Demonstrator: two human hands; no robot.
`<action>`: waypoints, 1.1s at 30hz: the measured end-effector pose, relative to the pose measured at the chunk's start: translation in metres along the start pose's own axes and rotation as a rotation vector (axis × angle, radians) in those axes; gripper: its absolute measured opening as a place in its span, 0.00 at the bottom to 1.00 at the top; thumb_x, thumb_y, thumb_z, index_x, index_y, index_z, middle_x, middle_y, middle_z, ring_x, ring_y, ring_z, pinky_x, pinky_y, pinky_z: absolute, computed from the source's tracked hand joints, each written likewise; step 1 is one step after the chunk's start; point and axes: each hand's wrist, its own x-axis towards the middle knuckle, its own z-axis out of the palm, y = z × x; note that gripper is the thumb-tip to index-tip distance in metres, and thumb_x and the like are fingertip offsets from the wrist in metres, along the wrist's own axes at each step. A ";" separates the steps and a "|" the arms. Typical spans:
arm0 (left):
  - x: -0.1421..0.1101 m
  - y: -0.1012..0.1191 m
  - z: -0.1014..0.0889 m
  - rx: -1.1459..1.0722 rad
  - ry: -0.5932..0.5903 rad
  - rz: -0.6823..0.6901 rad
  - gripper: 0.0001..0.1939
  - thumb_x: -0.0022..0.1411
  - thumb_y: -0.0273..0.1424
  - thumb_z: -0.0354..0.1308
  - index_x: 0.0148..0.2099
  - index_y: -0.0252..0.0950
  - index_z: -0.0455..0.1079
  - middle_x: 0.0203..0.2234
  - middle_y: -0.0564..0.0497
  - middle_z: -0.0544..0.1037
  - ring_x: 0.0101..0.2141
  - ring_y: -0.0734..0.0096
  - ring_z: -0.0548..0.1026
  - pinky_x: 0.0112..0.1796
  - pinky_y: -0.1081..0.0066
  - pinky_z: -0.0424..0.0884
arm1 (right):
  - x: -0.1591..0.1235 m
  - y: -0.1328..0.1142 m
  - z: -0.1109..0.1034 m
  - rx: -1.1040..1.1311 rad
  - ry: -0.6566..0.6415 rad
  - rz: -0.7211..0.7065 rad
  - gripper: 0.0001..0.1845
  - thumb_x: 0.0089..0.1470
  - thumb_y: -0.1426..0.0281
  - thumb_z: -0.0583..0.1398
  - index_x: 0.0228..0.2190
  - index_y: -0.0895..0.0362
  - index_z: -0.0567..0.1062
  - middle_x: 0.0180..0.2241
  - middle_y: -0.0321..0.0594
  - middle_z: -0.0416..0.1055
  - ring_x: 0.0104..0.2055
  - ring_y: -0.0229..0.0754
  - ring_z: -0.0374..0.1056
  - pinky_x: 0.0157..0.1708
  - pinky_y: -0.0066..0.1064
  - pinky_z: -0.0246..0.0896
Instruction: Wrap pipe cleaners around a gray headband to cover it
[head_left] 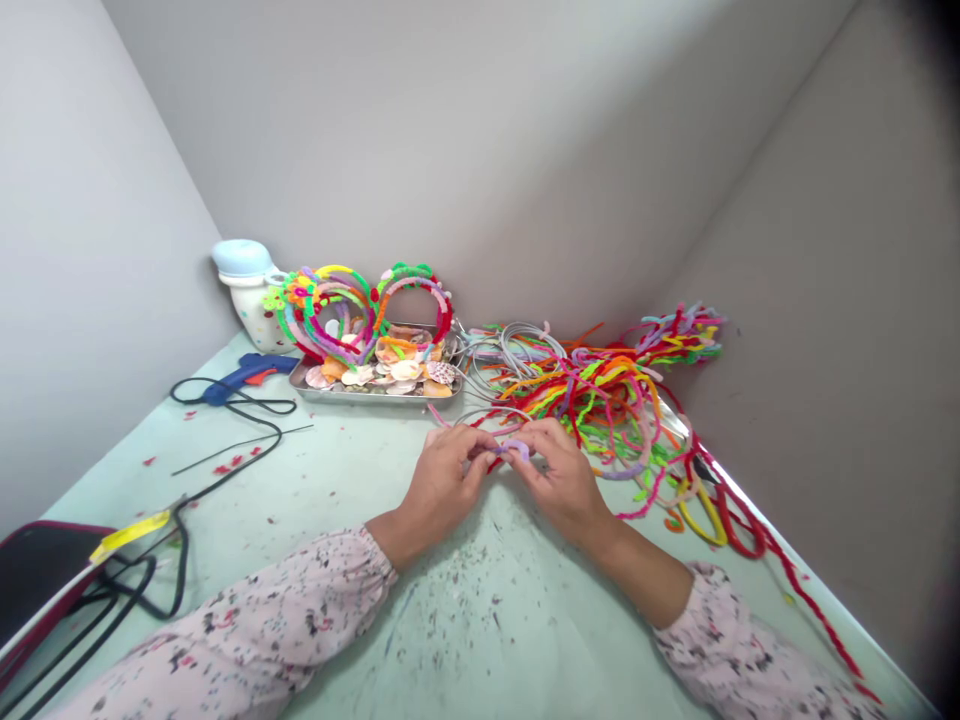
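Observation:
Over the middle of the table, both hands pinch a short purple pipe cleaner (516,447). My left hand (455,470) is closed on its left part, thumb against fingertips. From the other side my right hand (559,472) grips it, with a curled purple end showing by the thumb. A bit of red pipe cleaner (495,463) shows just under the fingers; whether it joins the purple one I cannot tell. Just beyond the hands lie loops of grey wire (525,350) and a large tangle of coloured pipe cleaners (600,390).
A metal tray (375,397) holds seashells (405,370) and pipe-cleaner-wrapped rings (326,315). Left of it are a white cup (255,300) with a blue lid and a blue glue gun (251,375) with a black cord (264,462). Scissors (705,510) lie at right. Grey walls enclose the table.

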 end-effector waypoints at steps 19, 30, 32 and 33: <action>-0.001 -0.003 0.001 -0.008 -0.002 0.047 0.06 0.62 0.27 0.55 0.41 0.39 0.71 0.34 0.51 0.78 0.38 0.65 0.72 0.45 0.62 0.62 | 0.000 -0.003 0.001 0.038 -0.019 0.051 0.05 0.57 0.69 0.59 0.36 0.52 0.75 0.39 0.41 0.68 0.41 0.42 0.68 0.43 0.36 0.67; -0.001 0.003 -0.003 0.000 0.012 -0.017 0.07 0.64 0.30 0.52 0.40 0.39 0.71 0.34 0.51 0.77 0.38 0.65 0.72 0.43 0.63 0.63 | 0.002 -0.004 -0.001 0.040 0.009 -0.005 0.07 0.57 0.72 0.58 0.38 0.51 0.75 0.39 0.40 0.68 0.43 0.43 0.68 0.44 0.36 0.65; -0.001 0.002 -0.002 0.000 0.017 -0.014 0.06 0.63 0.30 0.52 0.40 0.39 0.71 0.34 0.51 0.77 0.38 0.65 0.72 0.43 0.63 0.63 | 0.002 -0.004 -0.001 0.038 0.011 -0.005 0.08 0.57 0.72 0.58 0.38 0.51 0.75 0.39 0.40 0.68 0.43 0.43 0.68 0.44 0.36 0.65; -0.002 0.002 -0.002 0.000 0.019 -0.012 0.06 0.63 0.29 0.52 0.39 0.39 0.71 0.34 0.51 0.77 0.38 0.65 0.72 0.43 0.63 0.64 | 0.002 -0.004 0.000 0.038 0.010 -0.003 0.08 0.57 0.72 0.58 0.38 0.51 0.75 0.40 0.40 0.68 0.44 0.43 0.68 0.45 0.36 0.65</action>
